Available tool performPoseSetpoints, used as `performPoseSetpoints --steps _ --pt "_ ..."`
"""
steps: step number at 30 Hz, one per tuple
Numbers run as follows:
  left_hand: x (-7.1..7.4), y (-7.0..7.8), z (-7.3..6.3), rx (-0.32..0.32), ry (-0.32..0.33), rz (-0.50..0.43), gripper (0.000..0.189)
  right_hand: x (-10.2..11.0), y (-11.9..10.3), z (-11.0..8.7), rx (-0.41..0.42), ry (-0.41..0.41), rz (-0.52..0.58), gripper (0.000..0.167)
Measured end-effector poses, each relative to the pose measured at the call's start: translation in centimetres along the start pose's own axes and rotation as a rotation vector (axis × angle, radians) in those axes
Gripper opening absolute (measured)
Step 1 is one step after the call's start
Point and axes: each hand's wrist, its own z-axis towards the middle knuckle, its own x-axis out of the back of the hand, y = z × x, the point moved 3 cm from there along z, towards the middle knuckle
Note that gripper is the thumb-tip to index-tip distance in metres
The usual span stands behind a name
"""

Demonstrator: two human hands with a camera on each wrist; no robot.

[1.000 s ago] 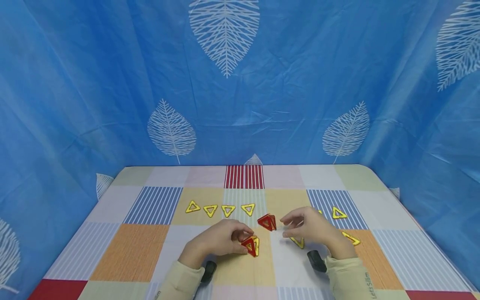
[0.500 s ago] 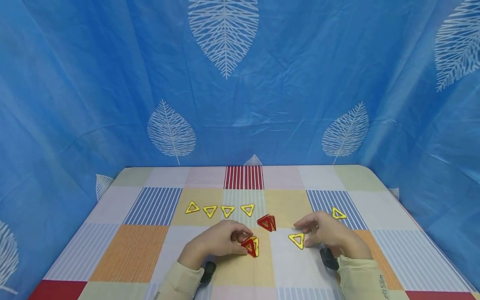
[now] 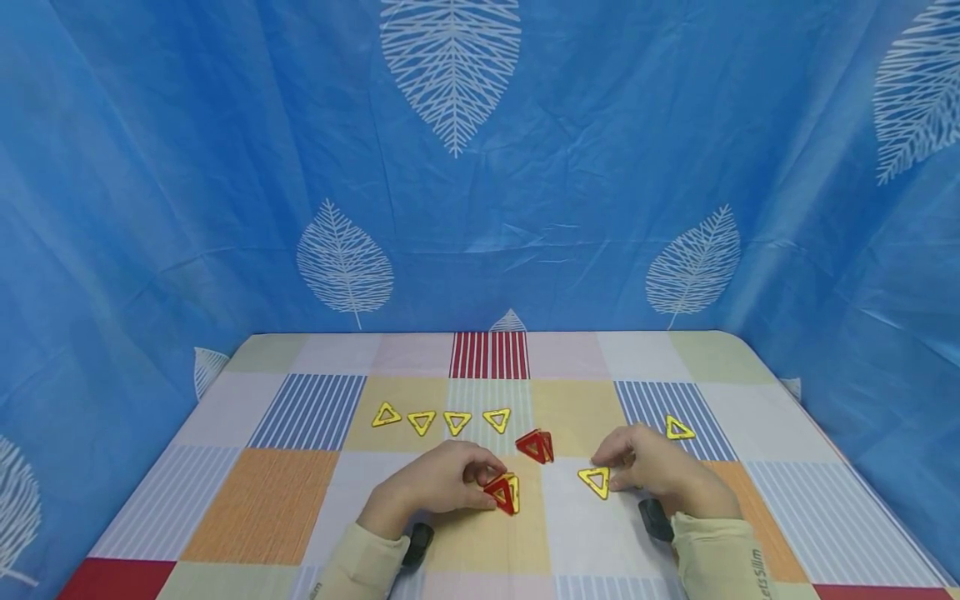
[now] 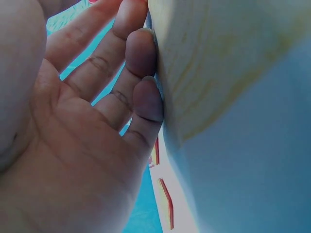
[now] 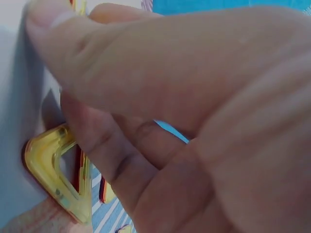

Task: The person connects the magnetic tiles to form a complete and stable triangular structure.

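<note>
A person works on a counter with a patchwork cloth, and I judge that the step in hand is the gathering or sorting of small triangular tiles. The left hand has a nearly closed grip: its thumb and forefinger seem to pinch a red tile, which overlaps a yellow tile just behind it. The right hand has its thumb and forefinger a little apart beside a lone yellow triangle; whether they hold it, I cannot tell. Another yellow piece, seen in the right wrist view, lies beneath that hand. Farther away are a row of four yellow triangles, two overlapping red triangles between the hands, and one outer yellow triangle to the right. The next move probably calls for the right fingertips to close on a flat edge while the left holds steady.
</note>
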Motion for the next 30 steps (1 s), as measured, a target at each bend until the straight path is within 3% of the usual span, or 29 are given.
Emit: performPoseSetpoints --steps 8,17,23,30 --pt "0.0 0.0 -0.1 -0.006 0.003 -0.012 0.027 -0.1 0.0 0.1 -0.009 0.027 -0.06 0.021" --pt "0.0 0.1 -0.2 -0.011 0.007 -0.025 0.026 -0.1 -0.3 0.3 -0.03 0.011 -0.005 0.016" --pt "0.0 0.1 -0.1 -0.009 0.008 -0.005 0.027 -0.4 -1.0 0.6 0.055 -0.042 0.037 0.019" --pt "0.0 0.2 -0.1 -0.013 0.008 0.003 0.027 -2.1 -2.2 1.4 0.163 -0.1 0.093 0.018"
